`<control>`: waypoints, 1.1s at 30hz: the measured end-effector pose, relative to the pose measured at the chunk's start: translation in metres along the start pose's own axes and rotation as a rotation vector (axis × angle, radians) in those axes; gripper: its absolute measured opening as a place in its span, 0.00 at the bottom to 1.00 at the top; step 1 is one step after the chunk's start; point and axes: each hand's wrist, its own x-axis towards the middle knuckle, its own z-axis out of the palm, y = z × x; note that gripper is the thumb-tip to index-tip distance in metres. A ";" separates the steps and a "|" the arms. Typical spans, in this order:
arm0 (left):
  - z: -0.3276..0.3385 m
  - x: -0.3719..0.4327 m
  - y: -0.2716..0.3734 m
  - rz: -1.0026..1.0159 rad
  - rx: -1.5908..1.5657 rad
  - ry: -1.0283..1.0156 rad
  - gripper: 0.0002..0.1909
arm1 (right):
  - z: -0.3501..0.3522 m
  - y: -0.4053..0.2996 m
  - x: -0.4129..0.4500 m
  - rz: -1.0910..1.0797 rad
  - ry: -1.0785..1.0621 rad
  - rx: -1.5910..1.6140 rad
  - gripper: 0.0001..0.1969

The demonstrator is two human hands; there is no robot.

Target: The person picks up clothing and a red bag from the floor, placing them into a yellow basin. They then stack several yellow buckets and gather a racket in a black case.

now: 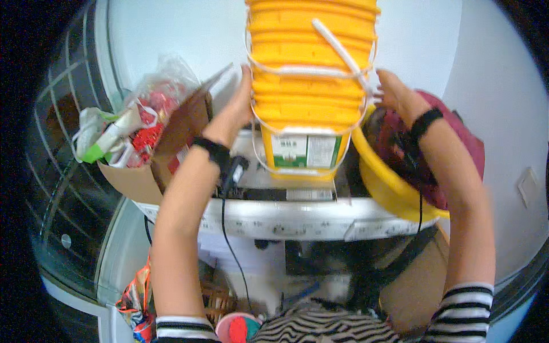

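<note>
A tall stack of nested yellow plastic buckets (311, 103) with white handles stands upright before me on a flat box (257, 180). My left hand (242, 100) is at the stack's left side, its fingers partly hidden behind the edge. My right hand (392, 92) is raised at the right side, fingers spread, close to the white handle fittings; whether it touches the buckets cannot be told. A loose-ended white handle bar (339, 47) slants across the upper buckets. The lowest bucket bears a printed label (306, 151).
An open cardboard box (128, 182) holding plastic bags and red items is at the left. At the right, a yellow basin (386, 188) holds a dark red bag (459, 133). All rest on a white-edged surface (279, 218). Glass with a grille pattern is far left.
</note>
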 end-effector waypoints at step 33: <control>-0.003 -0.663 -0.156 -0.437 0.190 1.318 0.12 | 0.102 0.340 -0.354 0.415 -1.083 -0.184 0.13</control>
